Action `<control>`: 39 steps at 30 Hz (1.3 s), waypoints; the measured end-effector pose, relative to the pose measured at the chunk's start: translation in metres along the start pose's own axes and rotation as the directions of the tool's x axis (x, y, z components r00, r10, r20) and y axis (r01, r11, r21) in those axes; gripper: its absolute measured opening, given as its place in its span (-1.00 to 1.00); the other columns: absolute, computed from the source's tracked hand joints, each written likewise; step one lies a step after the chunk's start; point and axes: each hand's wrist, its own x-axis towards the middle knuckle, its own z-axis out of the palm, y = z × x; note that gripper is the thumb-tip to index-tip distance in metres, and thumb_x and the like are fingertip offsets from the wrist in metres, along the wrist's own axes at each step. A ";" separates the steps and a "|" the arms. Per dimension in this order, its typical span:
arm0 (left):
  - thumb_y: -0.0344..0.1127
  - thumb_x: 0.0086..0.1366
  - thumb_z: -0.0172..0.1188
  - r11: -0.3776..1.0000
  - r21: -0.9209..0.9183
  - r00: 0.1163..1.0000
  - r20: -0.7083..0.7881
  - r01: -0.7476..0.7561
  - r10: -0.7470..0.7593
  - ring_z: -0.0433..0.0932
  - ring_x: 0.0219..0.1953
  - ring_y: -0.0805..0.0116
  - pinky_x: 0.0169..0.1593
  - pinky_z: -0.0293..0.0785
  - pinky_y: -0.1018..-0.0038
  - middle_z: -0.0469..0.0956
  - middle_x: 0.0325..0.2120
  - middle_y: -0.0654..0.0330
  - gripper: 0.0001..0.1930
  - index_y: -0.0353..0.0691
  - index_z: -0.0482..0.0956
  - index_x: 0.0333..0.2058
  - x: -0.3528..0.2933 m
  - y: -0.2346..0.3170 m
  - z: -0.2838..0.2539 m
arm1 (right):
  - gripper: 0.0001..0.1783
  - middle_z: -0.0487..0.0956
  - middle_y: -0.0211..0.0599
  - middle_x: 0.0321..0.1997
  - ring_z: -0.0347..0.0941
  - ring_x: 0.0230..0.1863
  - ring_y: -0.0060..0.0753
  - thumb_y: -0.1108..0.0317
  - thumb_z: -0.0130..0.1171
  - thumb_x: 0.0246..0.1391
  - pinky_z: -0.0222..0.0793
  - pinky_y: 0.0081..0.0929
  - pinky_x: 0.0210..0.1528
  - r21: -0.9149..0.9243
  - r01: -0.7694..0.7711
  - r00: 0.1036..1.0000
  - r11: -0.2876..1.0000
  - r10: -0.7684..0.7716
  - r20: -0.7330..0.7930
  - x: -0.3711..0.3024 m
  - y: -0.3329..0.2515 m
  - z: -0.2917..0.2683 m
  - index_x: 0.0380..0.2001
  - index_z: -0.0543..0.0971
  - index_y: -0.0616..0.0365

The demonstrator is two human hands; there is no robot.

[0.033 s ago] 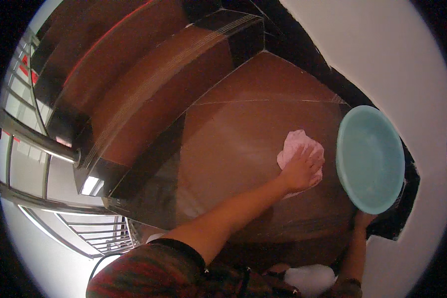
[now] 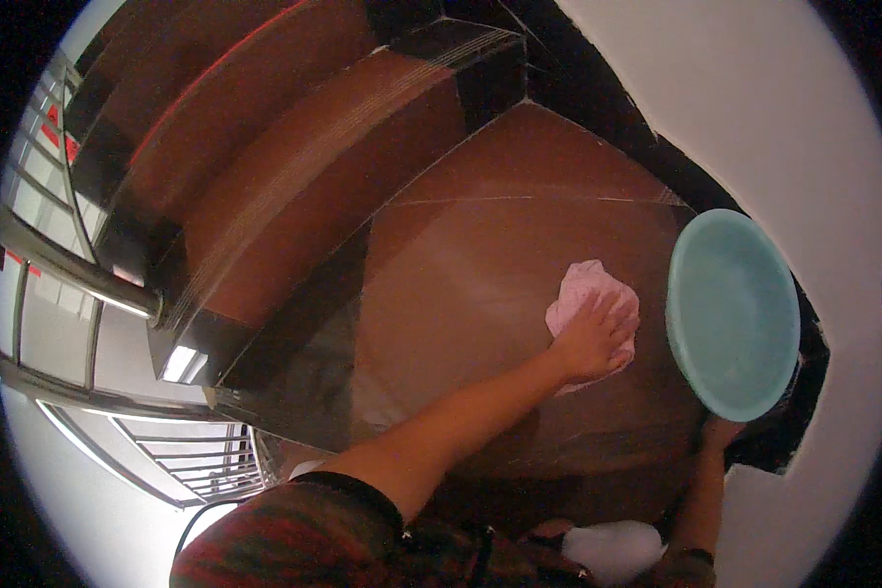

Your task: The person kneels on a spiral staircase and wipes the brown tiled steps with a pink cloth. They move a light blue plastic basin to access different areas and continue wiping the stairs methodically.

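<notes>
A crumpled pink cloth [image 2: 580, 286] lies on the brown tiled floor [image 2: 461, 284], pressed under my left hand [image 2: 598, 338]. The fingers of that hand are spread flat over the cloth rather than wrapped round it. To its right is a pale green oval-looking basin [image 2: 735, 314], its inside facing up, with no cloth visible in it. My right hand [image 2: 720, 431] is at the basin's near edge. The rim and shadow hide its fingers, so whether they grip the basin cannot be made out.
Brown steps with dark edges [image 2: 314, 162] rise at the upper left. A metal railing [image 2: 78, 279] runs along the left side. The white wall [image 2: 794, 127] with black skirting borders the right, close beside the basin. A white shoe-like shape [image 2: 612, 549] shows below.
</notes>
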 end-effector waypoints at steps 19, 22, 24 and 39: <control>0.02 0.34 -0.07 0.685 0.440 0.808 -0.208 0.581 -0.552 0.10 0.31 -0.09 0.29 -0.08 -0.17 0.16 0.30 0.09 -0.46 -0.01 0.27 0.24 -0.189 -0.187 -0.156 | -0.53 0.49 0.07 0.10 0.37 0.13 0.14 0.26 0.20 0.06 0.25 -0.07 0.16 -0.411 0.088 0.996 0.908 -0.072 0.055 0.003 -0.028 -0.001 -0.02 0.49 0.37; 0.03 0.34 -0.09 0.586 0.475 0.734 -0.221 0.656 -0.642 0.07 0.33 -0.09 0.29 -0.08 -0.18 0.13 0.31 0.09 -0.45 -0.03 0.25 0.25 -0.174 -0.198 -0.150 | -0.49 0.47 0.03 0.14 0.35 0.17 0.08 0.24 0.20 0.07 0.22 -0.08 0.19 -0.190 -0.049 0.998 0.981 0.042 -0.037 -0.005 -0.006 0.005 0.03 0.47 0.33; 0.04 0.36 -0.12 0.550 0.491 0.718 -0.268 0.675 -0.642 0.06 0.33 -0.09 0.29 -0.08 -0.18 0.12 0.32 0.08 -0.45 -0.03 0.24 0.25 -0.156 -0.207 -0.145 | -0.42 0.41 0.02 0.19 0.31 0.21 0.10 0.19 0.21 0.07 0.20 -0.06 0.23 -0.207 0.037 0.998 0.978 -0.047 -0.044 -0.013 0.024 0.012 0.09 0.41 0.30; 0.14 0.39 -0.31 0.635 0.478 0.770 -0.155 0.607 -0.619 0.06 0.33 -0.11 0.32 -0.12 -0.12 0.11 0.33 0.09 -0.38 -0.08 0.16 0.30 0.080 -0.246 -0.067 | -0.44 0.42 -0.05 0.14 0.35 0.11 0.04 0.07 0.11 0.16 0.26 -0.09 0.16 -0.619 0.307 0.948 0.723 -0.174 0.267 -0.058 0.105 0.000 0.12 0.39 0.19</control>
